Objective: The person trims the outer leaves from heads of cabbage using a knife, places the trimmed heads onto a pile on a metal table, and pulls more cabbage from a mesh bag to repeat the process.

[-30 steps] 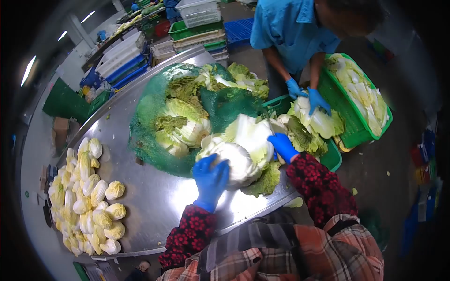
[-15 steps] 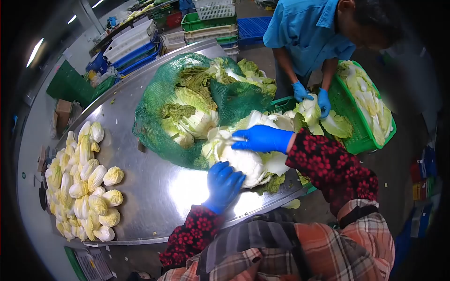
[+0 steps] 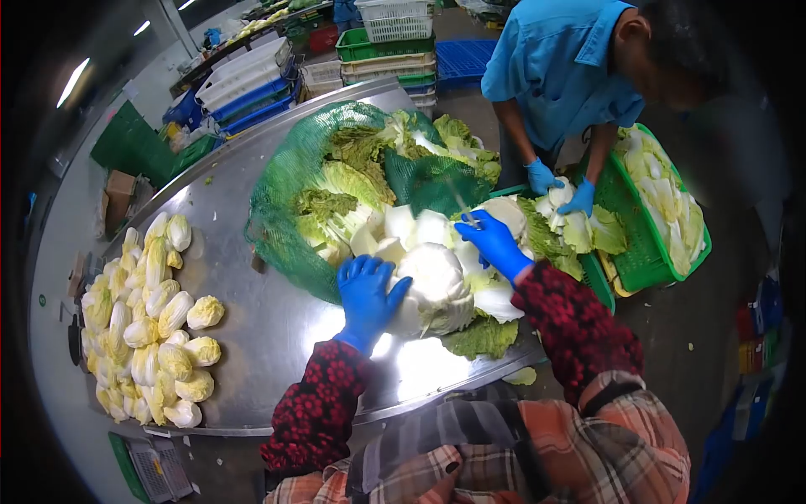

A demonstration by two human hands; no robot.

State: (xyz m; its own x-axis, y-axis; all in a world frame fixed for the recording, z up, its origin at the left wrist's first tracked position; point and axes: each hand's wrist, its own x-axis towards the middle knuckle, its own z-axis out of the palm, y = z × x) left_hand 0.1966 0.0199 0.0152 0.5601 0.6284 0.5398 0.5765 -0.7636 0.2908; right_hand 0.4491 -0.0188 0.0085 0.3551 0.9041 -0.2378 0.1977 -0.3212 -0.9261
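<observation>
A napa cabbage (image 3: pixel 437 281) lies on the metal table in front of me, its pale cut base toward me and loose outer leaves around it. My left hand (image 3: pixel 368 294), in a blue glove, is open beside its left side, fingers spread and thumb near the cabbage. My right hand (image 3: pixel 494 241), also gloved in blue, is closed around a knife (image 3: pixel 460 202) to the right of the cabbage. The thin blade points up and away, somewhat blurred. Behind the cabbage, a green mesh sack (image 3: pixel 281 202) holds more napa cabbages (image 3: pixel 348 181).
Many small trimmed yellow cabbages (image 3: pixel 155 323) are piled on the table's left (image 3: pixel 260 336). Across from me, a co-worker (image 3: pixel 562 76) in blue gloves handles a cabbage. A green crate (image 3: pixel 651 218) of leaves is at right. Stacked crates (image 3: pixel 386 55) stand behind.
My left hand has moved left and spread its fingers. My right hand has lifted off the cabbage and now shows a knife. The cabbage has turned, with its base facing me.
</observation>
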